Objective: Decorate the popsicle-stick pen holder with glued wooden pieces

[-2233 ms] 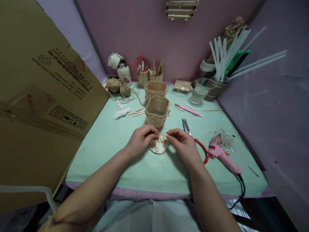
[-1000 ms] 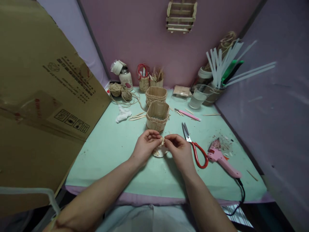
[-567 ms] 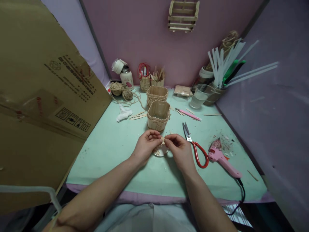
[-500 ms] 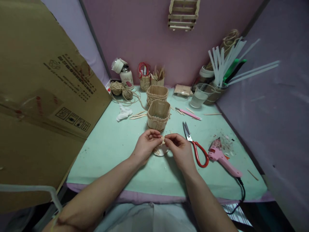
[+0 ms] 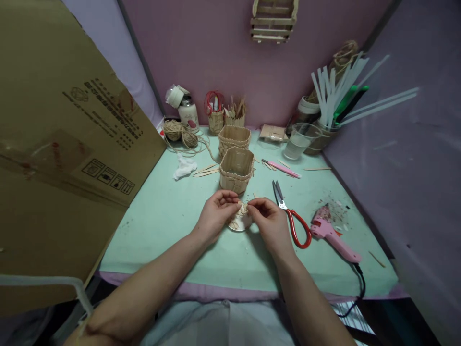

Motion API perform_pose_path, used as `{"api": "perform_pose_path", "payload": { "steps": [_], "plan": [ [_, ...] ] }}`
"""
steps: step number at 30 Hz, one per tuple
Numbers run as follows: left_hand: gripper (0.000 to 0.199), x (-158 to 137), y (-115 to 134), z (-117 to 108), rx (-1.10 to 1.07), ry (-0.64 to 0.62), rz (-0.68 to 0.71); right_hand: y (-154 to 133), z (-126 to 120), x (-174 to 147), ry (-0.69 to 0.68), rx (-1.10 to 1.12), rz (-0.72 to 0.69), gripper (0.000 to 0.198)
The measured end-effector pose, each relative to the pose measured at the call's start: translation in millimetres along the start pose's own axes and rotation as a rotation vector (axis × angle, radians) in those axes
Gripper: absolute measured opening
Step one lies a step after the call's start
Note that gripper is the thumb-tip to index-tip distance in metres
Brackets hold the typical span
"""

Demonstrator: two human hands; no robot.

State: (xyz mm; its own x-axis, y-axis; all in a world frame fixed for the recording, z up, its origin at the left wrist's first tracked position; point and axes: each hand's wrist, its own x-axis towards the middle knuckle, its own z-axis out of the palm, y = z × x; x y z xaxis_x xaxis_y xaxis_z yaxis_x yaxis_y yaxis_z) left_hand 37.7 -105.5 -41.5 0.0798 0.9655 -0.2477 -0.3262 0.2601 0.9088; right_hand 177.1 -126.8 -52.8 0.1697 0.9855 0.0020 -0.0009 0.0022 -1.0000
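My left hand point(image 5: 216, 211) is closed in a pinch, with a tiny pale bit of wood at its fingertips. Opposite it, my right hand point(image 5: 268, 218) also pinches what looks like a small wood piece, mostly hidden by the fingers. A narrow gap separates the two sets of fingertips. Just beneath them lies a small white dish point(image 5: 238, 228) with thin wood chips point(image 5: 234, 224) on it. Directly beyond the hands stands a square wooden basket point(image 5: 236, 182) with a braided rim. A second, similar basket point(image 5: 234, 137) is behind it.
Red-handled scissors point(image 5: 298, 230) and a pink glue gun point(image 5: 334, 238) lie to the right. A pink pen-like tool point(image 5: 283, 168), wood strips point(image 5: 206, 172) and crumpled tissue point(image 5: 185, 166) are farther back. A cup of liquid point(image 5: 297, 146) stands at back right; a cardboard box point(image 5: 65, 158) rises at left.
The fingertips have moved slightly apart; the pale wood piece that was between both hands no longer spans them. More of the dish and its chips shows.
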Motion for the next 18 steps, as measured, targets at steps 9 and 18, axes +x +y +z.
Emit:
{"api": "perform_pose_path", "payload": {
  "steps": [9, 18],
  "plan": [
    [0.026, 10, 12, -16, 0.010, 0.128, 0.138, 1, -15, -7, -0.218, -0.516, -0.229, 0.013],
    [0.025, 8, 12, -15, 0.008, 0.129, 0.102, -5, -12, 6, -0.180, -1.149, -0.353, 0.014]
  ]
}}
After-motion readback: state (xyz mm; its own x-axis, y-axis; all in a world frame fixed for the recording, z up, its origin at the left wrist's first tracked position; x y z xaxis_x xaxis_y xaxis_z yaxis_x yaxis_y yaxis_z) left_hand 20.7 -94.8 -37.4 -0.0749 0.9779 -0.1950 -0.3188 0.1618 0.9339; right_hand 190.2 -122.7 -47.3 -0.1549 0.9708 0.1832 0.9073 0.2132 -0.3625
